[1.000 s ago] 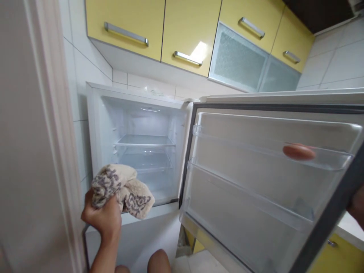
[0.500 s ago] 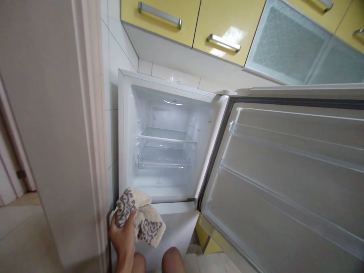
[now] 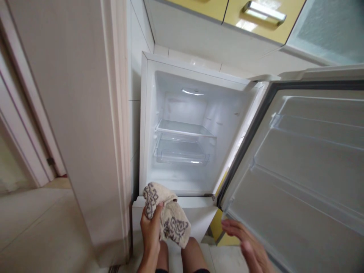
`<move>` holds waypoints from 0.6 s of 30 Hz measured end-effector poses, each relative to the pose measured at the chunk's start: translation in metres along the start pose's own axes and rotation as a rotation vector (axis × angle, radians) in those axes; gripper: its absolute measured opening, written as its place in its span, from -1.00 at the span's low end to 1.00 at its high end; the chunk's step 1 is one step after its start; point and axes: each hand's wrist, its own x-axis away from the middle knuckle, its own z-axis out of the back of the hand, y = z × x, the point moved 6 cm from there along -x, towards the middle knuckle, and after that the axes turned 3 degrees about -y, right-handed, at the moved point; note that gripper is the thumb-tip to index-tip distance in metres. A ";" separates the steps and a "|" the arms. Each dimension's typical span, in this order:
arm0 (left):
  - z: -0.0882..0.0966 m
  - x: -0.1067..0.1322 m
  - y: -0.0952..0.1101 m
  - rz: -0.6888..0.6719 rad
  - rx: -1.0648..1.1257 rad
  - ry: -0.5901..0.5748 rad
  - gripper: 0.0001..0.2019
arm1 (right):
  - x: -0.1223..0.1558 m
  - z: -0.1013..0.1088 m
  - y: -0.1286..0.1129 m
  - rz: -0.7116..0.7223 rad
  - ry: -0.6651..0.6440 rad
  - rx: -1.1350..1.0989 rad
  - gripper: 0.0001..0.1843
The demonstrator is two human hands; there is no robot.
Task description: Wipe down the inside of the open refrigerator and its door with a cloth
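Note:
My left hand grips a beige cloth with a dark scroll pattern, bunched up and hanging in front of the fridge's lower edge. Behind it stands the white fridge, its upper compartment lit, with a glass shelf and a clear drawer inside. At the lower right, my right hand is raised with fingers stretched out and nothing in it. It is nearest to the bottom edge of the fridge door, which stands swung out to the right; whether they touch I cannot tell.
A door frame rises close on the left. Yellow cupboards with metal handles hang above the fridge. Below the upper compartment is a closed white lower door. My knees show at the bottom, over a tiled floor.
My right hand has come into view at the lower right. The view has shifted, so the fridge sits further right and higher. The cloth is still in my left hand.

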 end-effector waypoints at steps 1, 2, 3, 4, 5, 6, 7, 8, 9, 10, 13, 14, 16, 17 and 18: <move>-0.001 0.002 0.001 0.003 0.012 -0.013 -0.45 | -0.008 -0.024 0.004 -0.050 -0.076 -0.050 -0.48; -0.002 0.003 0.003 0.001 0.021 -0.026 -0.45 | -0.015 -0.047 0.007 -0.092 -0.137 -0.100 -0.44; -0.003 0.005 0.004 -0.004 0.027 -0.035 -0.45 | -0.021 -0.067 0.009 -0.131 -0.184 -0.151 -0.39; -0.004 0.007 0.005 -0.015 0.031 -0.045 -0.46 | -0.026 -0.087 0.010 -0.168 -0.241 -0.205 -0.33; -0.005 0.010 0.007 -0.032 0.033 -0.058 -0.47 | -0.031 -0.104 0.009 -0.204 -0.292 -0.260 -0.27; -0.007 0.013 0.008 -0.049 0.033 -0.075 -0.48 | -0.035 -0.119 0.006 -0.233 -0.334 -0.314 -0.21; -0.009 0.016 0.010 -0.063 0.033 -0.095 -0.50 | -0.039 -0.132 0.002 -0.253 -0.365 -0.368 -0.15; -0.011 0.021 0.010 -0.071 0.031 -0.118 -0.51 | -0.044 -0.141 -0.003 -0.263 -0.376 -0.422 -0.11; -0.013 0.025 0.010 -0.070 0.029 -0.143 -0.49 | -0.049 -0.149 -0.009 -0.261 -0.372 -0.472 -0.08; -0.015 0.030 0.010 -0.065 0.031 -0.167 -0.45 | -0.054 -0.155 -0.015 -0.252 -0.358 -0.516 -0.06; -0.018 0.048 0.006 -0.062 0.052 -0.249 -0.25 | -0.068 -0.167 -0.028 -0.219 -0.291 -0.600 0.00; -0.018 0.053 0.005 -0.069 0.054 -0.275 -0.21 | -0.071 -0.171 -0.030 -0.217 -0.280 -0.617 0.01; -0.019 0.062 0.004 -0.111 0.052 -0.313 -0.20 | -0.076 -0.179 -0.033 -0.225 -0.292 -0.666 0.01; -0.019 0.065 0.005 -0.144 0.053 -0.319 -0.23 | -0.077 -0.184 -0.034 -0.232 -0.303 -0.700 -0.01; -0.018 0.067 0.006 -0.183 0.062 -0.312 -0.28 | -0.079 -0.188 -0.036 -0.242 -0.312 -0.735 -0.04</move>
